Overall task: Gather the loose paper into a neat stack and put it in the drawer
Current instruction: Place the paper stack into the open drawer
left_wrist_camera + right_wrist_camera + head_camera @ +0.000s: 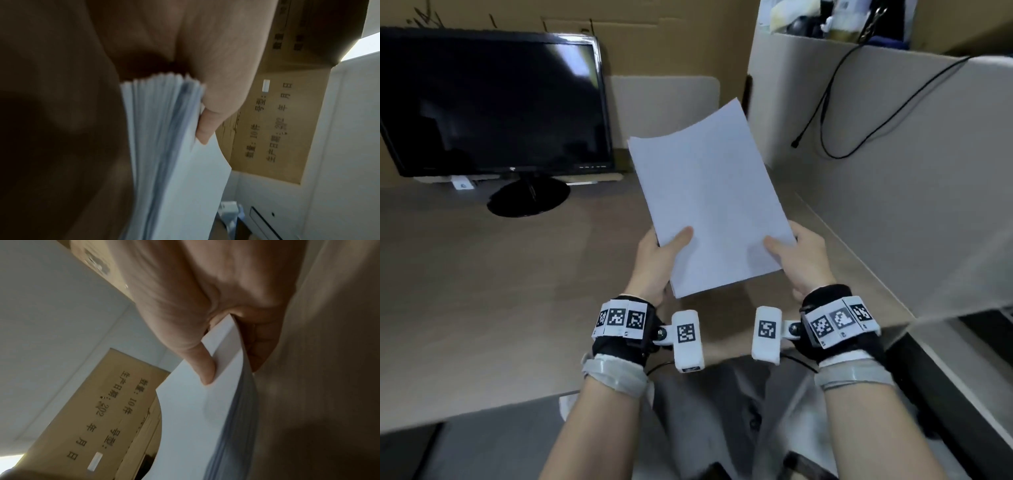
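From the head view, both wrists sit nearest, and just beyond them the left hand [654,260] and right hand [803,260] each pinch a near corner of the paper stack [709,205], held tilted above the desk [482,274] right of the monitor [493,102]. Left wrist view: the thumb [207,123] presses the top sheet, the stack's edges slightly uneven. Right wrist view: the thumb [203,366] lies on top, fingers [259,345] curled beneath, with a cardboard box [115,402] behind.

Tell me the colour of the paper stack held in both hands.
White and blank: the paper stack shows best in the head view, held by the left hand and right hand.
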The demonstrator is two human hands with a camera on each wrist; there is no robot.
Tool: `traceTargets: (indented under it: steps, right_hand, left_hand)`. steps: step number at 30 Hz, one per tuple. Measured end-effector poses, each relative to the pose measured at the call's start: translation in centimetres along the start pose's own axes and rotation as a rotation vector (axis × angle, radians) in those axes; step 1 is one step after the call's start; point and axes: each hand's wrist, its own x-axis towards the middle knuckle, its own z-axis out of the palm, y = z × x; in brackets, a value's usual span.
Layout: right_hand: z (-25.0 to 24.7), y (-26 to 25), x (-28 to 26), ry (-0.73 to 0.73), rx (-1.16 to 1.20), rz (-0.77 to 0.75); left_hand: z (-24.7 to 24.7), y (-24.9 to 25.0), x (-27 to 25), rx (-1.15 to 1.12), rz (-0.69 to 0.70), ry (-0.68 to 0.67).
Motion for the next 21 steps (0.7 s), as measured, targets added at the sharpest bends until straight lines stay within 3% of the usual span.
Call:
traceTargets:
  steps: [8, 12, 16, 21]
  right_hand:
    - [-12.0, 0.7, -7.9, 0.309, 0.226, 0.077]
    - [-16.1, 1.6, -11.7, 0.526, 0.361, 0.056]
    - [-20.2, 3.3, -15.2, 0.601, 0.439, 0.085]
    - [-26.2, 5.3, -19.3, 0.648, 0.325, 0.165]
  left_hand:
    - [8.7, -4.1, -7.9, -0.070, -0.155, -0.181]
    - [13.1, -5.7, -12.2, -0.049, -0.172, -0.346]
    - [17.4, -8.5, -16.1, -0.062, -0.197, -0.452]
    - [21.6, -12.4, -20.0, -0.031, -0.263, -0.527]
